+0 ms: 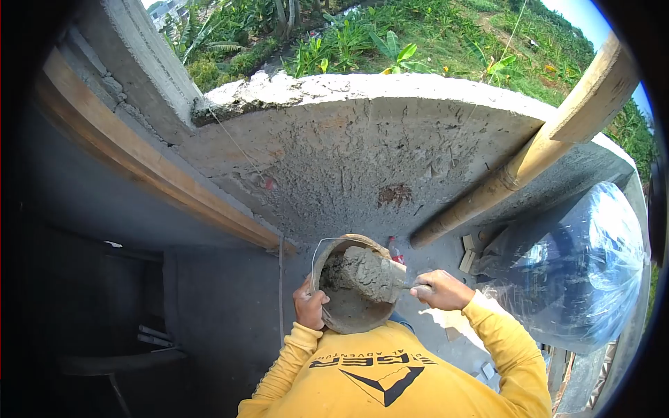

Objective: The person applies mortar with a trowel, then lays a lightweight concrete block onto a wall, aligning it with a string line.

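Bucket against left hand

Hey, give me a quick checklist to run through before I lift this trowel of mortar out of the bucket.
1. Left hand grips the bucket at its rim: ok.
2. Right hand closed on the trowel: ok.
3. Mortar heaped on the blade, none seen spilling: ok.
4. Curved concrete wall in front of the bucket unobstructed: ok.
5. Bamboo pole leans across the wall's right side: not ok there.
6. Footing underneath: cannot tell, hidden by the body.
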